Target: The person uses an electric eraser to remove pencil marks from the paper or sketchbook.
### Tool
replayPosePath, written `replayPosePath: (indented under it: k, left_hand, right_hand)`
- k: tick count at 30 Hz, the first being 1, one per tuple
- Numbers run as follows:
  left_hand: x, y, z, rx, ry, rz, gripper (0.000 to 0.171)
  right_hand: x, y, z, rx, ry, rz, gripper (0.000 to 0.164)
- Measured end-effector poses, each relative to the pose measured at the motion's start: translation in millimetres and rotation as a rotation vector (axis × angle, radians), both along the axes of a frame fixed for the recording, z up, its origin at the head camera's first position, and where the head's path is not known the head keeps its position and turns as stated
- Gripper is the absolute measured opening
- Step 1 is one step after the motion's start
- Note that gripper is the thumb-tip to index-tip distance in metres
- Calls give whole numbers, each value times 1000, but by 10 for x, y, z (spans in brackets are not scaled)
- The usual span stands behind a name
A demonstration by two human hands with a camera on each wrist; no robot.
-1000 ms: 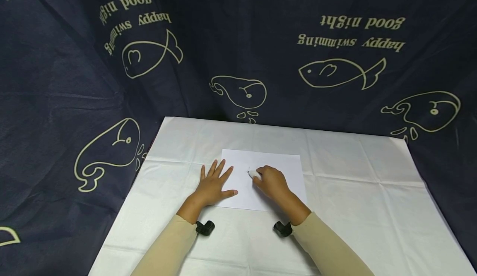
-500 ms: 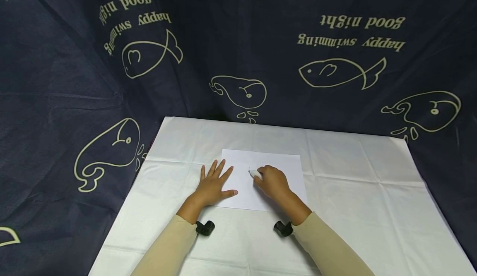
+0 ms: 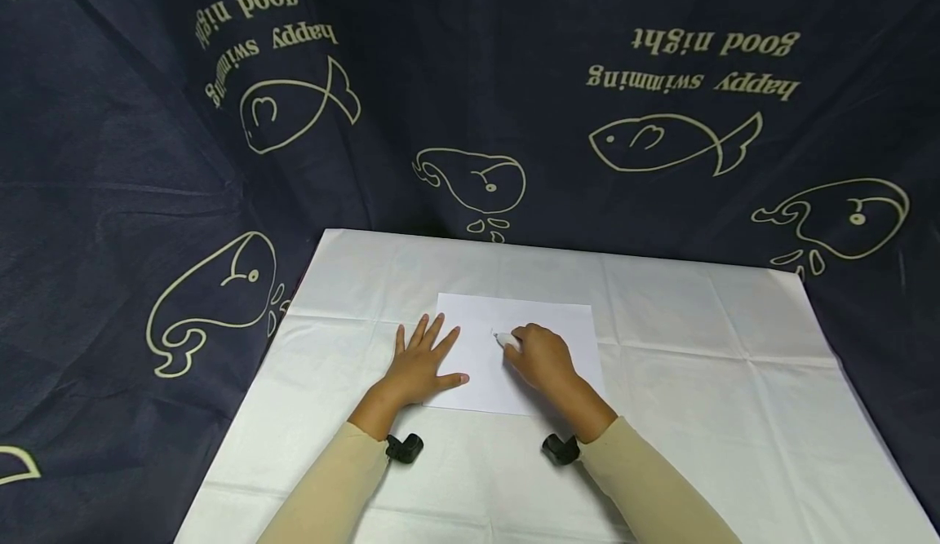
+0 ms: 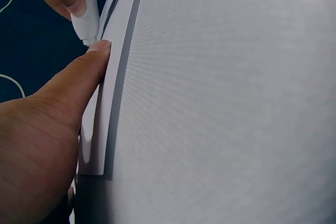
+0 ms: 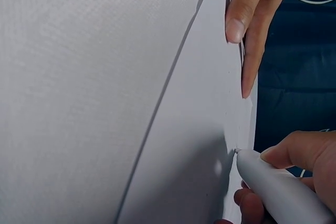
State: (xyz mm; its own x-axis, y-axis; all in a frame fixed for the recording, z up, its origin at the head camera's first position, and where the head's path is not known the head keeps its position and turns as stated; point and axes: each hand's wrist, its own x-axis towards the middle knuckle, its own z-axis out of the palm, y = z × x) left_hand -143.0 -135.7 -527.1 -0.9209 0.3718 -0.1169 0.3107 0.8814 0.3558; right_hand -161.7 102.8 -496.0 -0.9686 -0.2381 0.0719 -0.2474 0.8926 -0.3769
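A white sheet of paper (image 3: 529,381) lies flat on the cloth-covered table. Spread fingers of my left hand (image 3: 417,369) press on its left side, and that thumb shows at the paper in the left wrist view. Between the thumb and curled fingers of my right hand (image 3: 542,358) is a thick white pen (image 3: 507,339), its rounded body narrowing to a small tip. This pen (image 5: 278,187) slants with its tip right at the paper in the right wrist view. Small faint marks (image 3: 493,331) show by the tip. The right palm hides the pen's back end in the head view.
White creased cloth (image 3: 698,413) covers the table around the paper. Behind the table and at the left hangs a dark blue curtain (image 3: 455,63) with fish and whale drawings. Black wrist cameras, one (image 3: 405,448) on the left and another (image 3: 560,449) on the right, sit at the sleeve cuffs.
My right hand and the pen have shifted slightly right and away from me across the paper. Faint marks show more by the tip. The left hand stays in place.
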Motion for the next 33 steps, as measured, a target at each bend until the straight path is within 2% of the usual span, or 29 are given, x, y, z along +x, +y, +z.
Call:
replayPosePath:
  k: [11, 27, 33]
  left_hand:
    - [-3, 8, 33, 2, 7, -2, 85]
    - [-12, -8, -23, -16, -10, -3, 88]
    - [-13, -5, -28, -1, -1, -2, 88]
  right_hand:
    - [9, 26, 1, -26, -39, 2, 23]
    - [16, 20, 15, -21, -72, 24, 25]
    - [1, 19, -4, -37, -59, 1, 24]
